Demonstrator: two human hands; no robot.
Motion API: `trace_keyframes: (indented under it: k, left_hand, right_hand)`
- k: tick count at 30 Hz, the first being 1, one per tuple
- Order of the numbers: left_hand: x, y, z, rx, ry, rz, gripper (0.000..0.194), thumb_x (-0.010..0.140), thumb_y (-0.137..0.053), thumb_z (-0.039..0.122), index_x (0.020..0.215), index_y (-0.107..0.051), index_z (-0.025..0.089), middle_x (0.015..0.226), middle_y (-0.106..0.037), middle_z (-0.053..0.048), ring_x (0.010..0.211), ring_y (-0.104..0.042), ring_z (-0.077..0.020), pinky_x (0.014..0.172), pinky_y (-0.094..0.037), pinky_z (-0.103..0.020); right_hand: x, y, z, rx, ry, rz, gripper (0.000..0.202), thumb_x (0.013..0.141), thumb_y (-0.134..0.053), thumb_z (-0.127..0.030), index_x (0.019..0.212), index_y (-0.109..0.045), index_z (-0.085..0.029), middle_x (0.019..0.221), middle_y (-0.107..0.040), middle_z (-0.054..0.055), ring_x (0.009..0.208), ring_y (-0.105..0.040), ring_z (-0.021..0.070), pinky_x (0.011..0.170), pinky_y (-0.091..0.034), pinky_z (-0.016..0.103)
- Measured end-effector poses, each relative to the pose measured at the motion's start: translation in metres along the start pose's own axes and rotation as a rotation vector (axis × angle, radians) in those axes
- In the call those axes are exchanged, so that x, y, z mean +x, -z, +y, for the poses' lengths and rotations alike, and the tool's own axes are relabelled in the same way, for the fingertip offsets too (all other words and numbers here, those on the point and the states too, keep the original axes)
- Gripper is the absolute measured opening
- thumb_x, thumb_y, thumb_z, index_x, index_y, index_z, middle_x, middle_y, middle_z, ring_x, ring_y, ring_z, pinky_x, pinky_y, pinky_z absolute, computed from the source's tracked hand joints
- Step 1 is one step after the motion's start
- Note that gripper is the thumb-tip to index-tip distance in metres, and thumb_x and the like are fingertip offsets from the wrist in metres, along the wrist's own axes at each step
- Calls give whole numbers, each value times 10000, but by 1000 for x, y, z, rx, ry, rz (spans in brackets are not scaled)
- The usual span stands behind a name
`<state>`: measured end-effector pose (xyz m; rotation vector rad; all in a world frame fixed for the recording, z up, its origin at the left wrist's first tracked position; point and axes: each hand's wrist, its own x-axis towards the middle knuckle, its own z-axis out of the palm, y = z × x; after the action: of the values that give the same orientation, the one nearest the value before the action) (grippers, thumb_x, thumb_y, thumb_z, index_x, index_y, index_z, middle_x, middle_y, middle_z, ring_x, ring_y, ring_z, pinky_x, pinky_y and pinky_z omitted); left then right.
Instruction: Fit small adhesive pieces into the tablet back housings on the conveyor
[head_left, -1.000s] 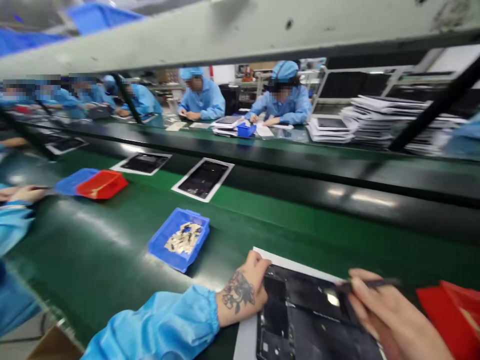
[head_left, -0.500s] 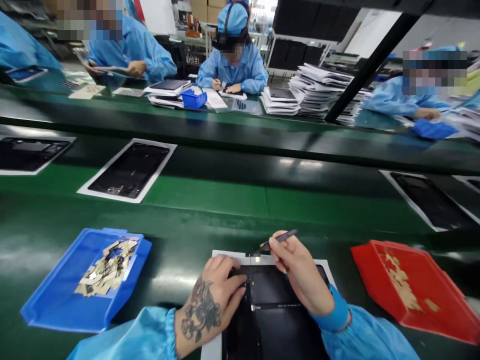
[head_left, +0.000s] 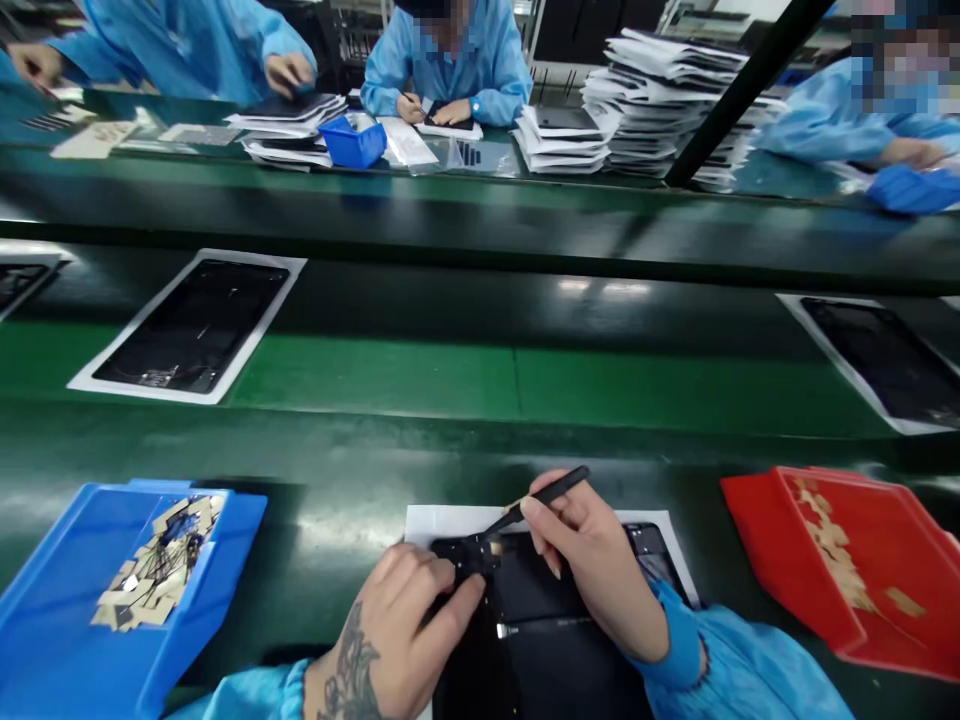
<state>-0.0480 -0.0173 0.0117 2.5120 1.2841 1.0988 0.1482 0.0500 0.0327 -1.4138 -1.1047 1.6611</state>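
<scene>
A black device housing [head_left: 570, 660] lies on a white sheet [head_left: 442, 520] in front of me. My right hand [head_left: 592, 570] pinches black tweezers [head_left: 551, 492], whose tips touch the housing's upper left part beside a small pale piece [head_left: 496, 548]. My left hand [head_left: 405, 625], tattooed on its back, rests on the housing's upper left edge with thumb and fingers bent close together near the tweezer tips. Whether it grips a small part there is hidden.
A blue bin [head_left: 67, 580] of tan pieces and thin wires stands left, a red bin [head_left: 892, 560] of tan pieces right. Beyond, devices on white sheets [head_left: 259, 350] lie on the green belt [head_left: 390, 375]. People in blue work across it.
The tweezer tips have come down from the white sheet's top edge onto the housing. My left hand has shifted slightly down and left. The whole view has tilted lower.
</scene>
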Motion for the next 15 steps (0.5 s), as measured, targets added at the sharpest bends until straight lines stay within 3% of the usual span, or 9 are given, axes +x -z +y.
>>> trace_keyframes:
  k: [5,15]
  left_hand:
    - [6,-1,4,59,-69,-19,196,869,-544,71,1023,-650,131,676,-542,-15,645,-437,-131,602,-347,-280]
    - [9,-5,-3,58,-49,-95,221,891,-472,80,1017,-651,111,645,-526,-37,593,-424,-155,535,-308,-291]
  right_hand:
    - [-4,-4,0,23,-38,-50,374,806,-657,-458,934,-434,-186,529,-484,-88,400,-384,44,367,-324,134]
    - [2,3,15,-200,98,14,302,840,-618,-436,957,-457,-208,633,-554,-36,495,-480,94,407,-370,176]
